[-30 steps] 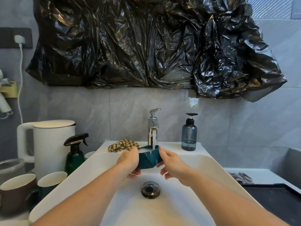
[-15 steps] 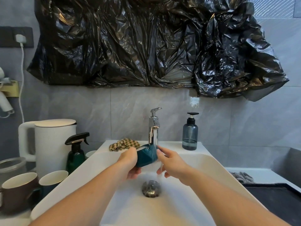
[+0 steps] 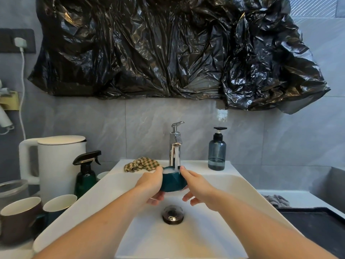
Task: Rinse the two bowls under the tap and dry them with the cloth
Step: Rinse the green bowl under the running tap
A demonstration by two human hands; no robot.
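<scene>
One teal bowl [image 3: 173,181], upright under the tap [image 3: 175,146], brimming. I grip it with left hand [image 3: 151,182] and right hand [image 3: 196,184], fingers curled. Advice: tip, swirl, drain.

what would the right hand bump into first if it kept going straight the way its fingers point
Probably the teal bowl: the right hand points up-left at it, its thumb already on the rim. Beyond it stands the tap.

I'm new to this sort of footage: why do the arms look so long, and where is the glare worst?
Head view: the wide-angle lens stretches both forearms toward the bottom edge and bows the sink rim; the strongest glare sits on the crinkled black plastic sheet and the chrome tap; the teal bowl stays sharp, with foamy water showing white inside.
</scene>
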